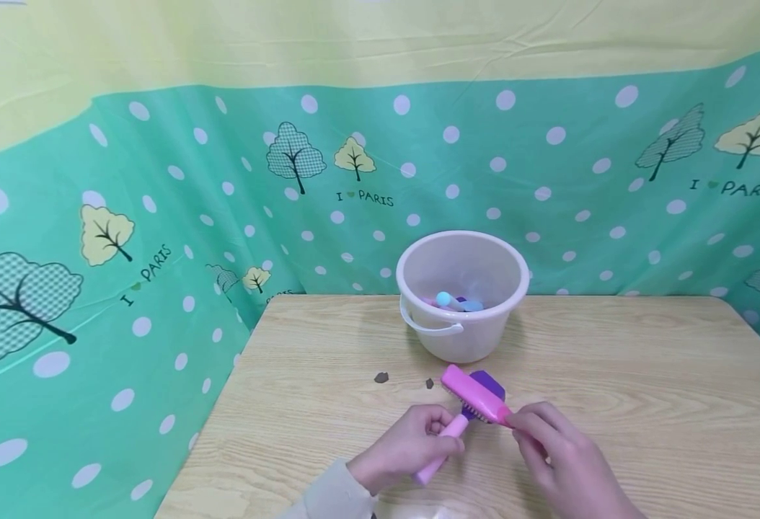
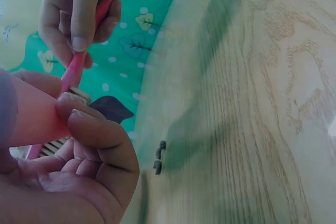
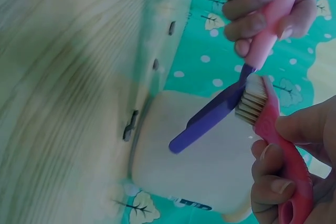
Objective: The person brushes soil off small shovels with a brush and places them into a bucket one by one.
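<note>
My left hand (image 1: 409,443) grips the light pink handle of a toy shovel (image 3: 210,117), whose flat purple blade points away toward the bucket. In my right hand (image 1: 568,454) is a bright pink scrub brush (image 1: 474,389), pinched by its handle between thumb and fingers. The brush head lies across the shovel near where the blade meets the handle, bristles down. In the right wrist view the pale bristles touch the purple neck. From the head, the brush covers part of the blade.
A white bucket (image 1: 464,339) with its handle hanging in front stands at the back of the wooden table (image 1: 613,375), holding several blue, pink and purple items. Small dark crumbs (image 1: 381,377) lie left of the shovel. A green dotted curtain (image 1: 354,252) surrounds the table.
</note>
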{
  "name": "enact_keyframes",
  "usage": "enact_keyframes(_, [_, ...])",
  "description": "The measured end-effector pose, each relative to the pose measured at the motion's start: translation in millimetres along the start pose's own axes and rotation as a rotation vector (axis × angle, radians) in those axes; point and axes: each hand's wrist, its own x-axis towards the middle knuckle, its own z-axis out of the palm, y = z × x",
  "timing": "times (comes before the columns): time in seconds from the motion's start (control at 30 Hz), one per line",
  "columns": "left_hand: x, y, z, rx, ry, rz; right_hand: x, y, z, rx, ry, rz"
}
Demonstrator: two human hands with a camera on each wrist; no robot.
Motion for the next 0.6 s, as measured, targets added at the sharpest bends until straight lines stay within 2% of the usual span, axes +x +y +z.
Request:
enact_keyframes(0.4, [-1.8, -3.0, -0.5, 0.032, -0.007, -0.009, -3.0, 15.8, -1.6, -0.03, 0.009, 0.065])
enact_keyframes(0.6, [-2.6, -4.5, -0.3, 0.025, -0.029, 0.03, -4.8, 24.5, -2.0, -0.016, 0.027, 0.071])
